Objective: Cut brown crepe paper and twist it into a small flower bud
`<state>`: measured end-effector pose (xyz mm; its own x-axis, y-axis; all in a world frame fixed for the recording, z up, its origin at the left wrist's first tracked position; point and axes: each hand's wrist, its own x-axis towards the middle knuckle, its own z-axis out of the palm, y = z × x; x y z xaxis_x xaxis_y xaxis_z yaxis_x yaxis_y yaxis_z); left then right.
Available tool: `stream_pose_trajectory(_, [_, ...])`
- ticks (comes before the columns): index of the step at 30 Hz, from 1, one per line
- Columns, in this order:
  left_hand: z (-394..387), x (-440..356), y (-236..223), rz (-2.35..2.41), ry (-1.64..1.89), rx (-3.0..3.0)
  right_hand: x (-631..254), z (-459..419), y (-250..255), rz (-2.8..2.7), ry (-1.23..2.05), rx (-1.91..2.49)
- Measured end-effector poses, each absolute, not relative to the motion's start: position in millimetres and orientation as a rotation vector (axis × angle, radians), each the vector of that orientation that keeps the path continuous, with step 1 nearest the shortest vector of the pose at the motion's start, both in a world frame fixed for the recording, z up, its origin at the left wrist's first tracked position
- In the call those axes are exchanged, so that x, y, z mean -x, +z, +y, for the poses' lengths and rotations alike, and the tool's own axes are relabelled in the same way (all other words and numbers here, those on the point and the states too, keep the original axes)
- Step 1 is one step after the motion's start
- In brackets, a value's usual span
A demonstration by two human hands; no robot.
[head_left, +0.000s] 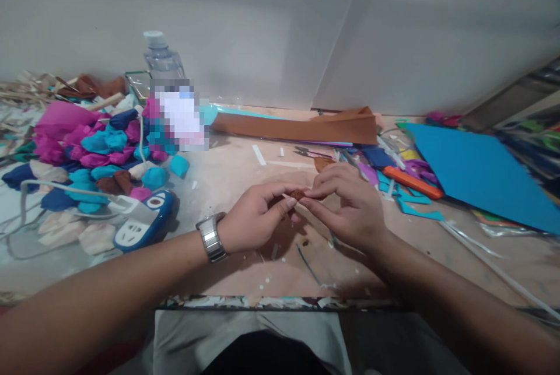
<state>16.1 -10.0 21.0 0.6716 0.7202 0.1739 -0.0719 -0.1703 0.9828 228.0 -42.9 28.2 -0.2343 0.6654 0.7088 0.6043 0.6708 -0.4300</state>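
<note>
Over the middle of the wooden tabletop, my left hand and my right hand meet fingertip to fingertip. Between them they pinch a small brown crumpled piece, which looks like paper or cloth. My left thumb and index finger close on its left end. The right thumb and forefinger grip the other end, and the remaining right fingers curl above. A metal-banded watch sits on my left wrist. Just beyond the right hand lies another brown scrap, partly covered by the fingers.
On the left, crumpled pink, blue and white bundles pile beside a blue-white power strip with its cable. A water bottle stands behind. Brown strips lie along the wall. At right are an orange-handled cutter and a blue sheet.
</note>
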Motion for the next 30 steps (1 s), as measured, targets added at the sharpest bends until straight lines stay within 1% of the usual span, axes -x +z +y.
stream_pose_trajectory(9, [-10.6,-15.7,22.0,0.575,0.747,-1.682,-227.1,-41.9,24.5,-1.931,0.114,0.982])
stream_pose_trajectory(16, [-10.2,-15.9,24.5,0.51,0.698,-1.622,-227.5,-40.7,24.1,-1.937,0.102,0.965])
stream_pose_trajectory(21, [-10.2,-12.2,26.2,0.477,0.671,-1.729,-226.3,-40.9,25.5,-1.941,0.149,0.94])
stream_pose_trajectory(30, [-12.3,-10.9,20.1,0.499,0.639,-1.723,-225.7,-42.1,26.6,-1.954,0.143,0.92])
